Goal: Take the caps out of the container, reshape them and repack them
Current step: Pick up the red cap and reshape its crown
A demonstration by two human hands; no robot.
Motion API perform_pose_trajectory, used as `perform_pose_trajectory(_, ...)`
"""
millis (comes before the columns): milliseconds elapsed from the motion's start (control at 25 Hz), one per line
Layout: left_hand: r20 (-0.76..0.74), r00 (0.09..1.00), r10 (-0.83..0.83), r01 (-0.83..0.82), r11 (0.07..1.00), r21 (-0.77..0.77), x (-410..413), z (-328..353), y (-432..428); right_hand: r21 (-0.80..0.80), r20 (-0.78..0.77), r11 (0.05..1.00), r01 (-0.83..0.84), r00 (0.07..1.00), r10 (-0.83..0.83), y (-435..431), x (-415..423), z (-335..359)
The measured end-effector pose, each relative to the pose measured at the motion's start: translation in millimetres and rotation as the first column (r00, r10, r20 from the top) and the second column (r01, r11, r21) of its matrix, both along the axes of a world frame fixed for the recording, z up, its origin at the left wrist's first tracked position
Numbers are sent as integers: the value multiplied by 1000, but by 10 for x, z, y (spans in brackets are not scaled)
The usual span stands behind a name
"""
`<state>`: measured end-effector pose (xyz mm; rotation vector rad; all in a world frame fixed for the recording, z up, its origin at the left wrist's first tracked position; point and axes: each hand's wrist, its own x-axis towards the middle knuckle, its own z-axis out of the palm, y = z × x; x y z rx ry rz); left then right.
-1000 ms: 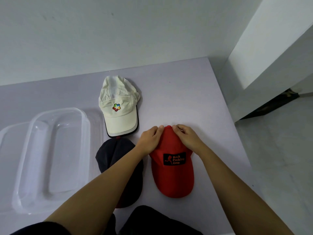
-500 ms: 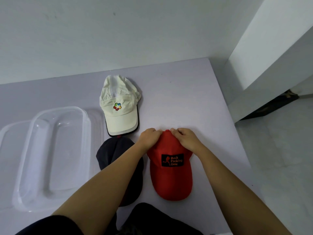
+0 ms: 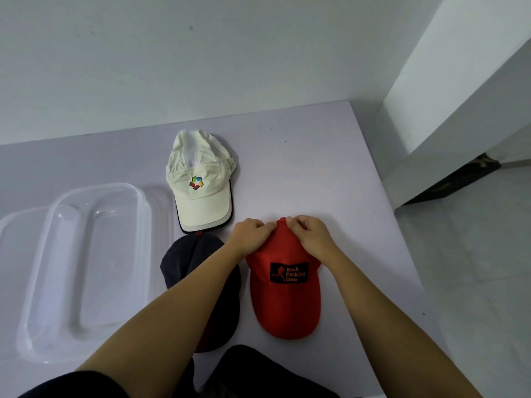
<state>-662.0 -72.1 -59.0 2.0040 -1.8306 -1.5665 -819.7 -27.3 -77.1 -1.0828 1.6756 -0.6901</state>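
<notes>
- A red baseball cap (image 3: 285,300) with a black "Back Packing Gear" patch lies flat on the worktop (image 3: 316,168). Its peak points toward the camera wearer and its crown points away.
- The left hand (image 3: 250,237) and right hand (image 3: 311,235) meet at the far end of the crown. The fingers (image 3: 265,225) of both are curled and pinch the red fabric between them.
- The cap looks light. Its crown is probably soft cloth that creases and gives, and its peak is likely stiffer. The crown seams seem the best place to grip for shaping, and the peak for lifting.
- A dark navy cap (image 3: 184,262) lies just left of the red one, partly hidden under the left forearm.
- A cream cap (image 3: 201,182) with a multicoloured logo lies beyond, and its peak edge meets the navy cap's crown.
- A clear plastic container (image 3: 115,268) sits at the left of the worktop, with none of the caps in it.
- The worktop is smooth and pale lilac-grey, and it is set against a white wall.
- To the right are a white column and a pale tiled floor.
</notes>
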Motion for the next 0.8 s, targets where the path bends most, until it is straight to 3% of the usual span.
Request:
perform_pose_trajectory(120,-39,999,-24,20,995,-98,-12,31,-16,-52,-61,998,26,998,-29,-5,-8,6)
perform_pose_trajectory(240,-151,988,-14,0,996,-90,23,-4,-22,-64,-58,997,40,997,-44,-11,-29,28)
perform_pose_trajectory(520,-260,965,32,21,980,198,24,-15,-36,-85,-10,996,25,1000,-26,-22,-6,56)
perform_pose_trajectory(640,-338,941,-5,122,937,326,66,31,-79,-72,51,997,20,999,-16,3,-27,95)
perform_pose_trajectory(800,-413,908,-69,220,917,331,85,67,-90,-33,114,999,43,993,-39,46,-53,119)
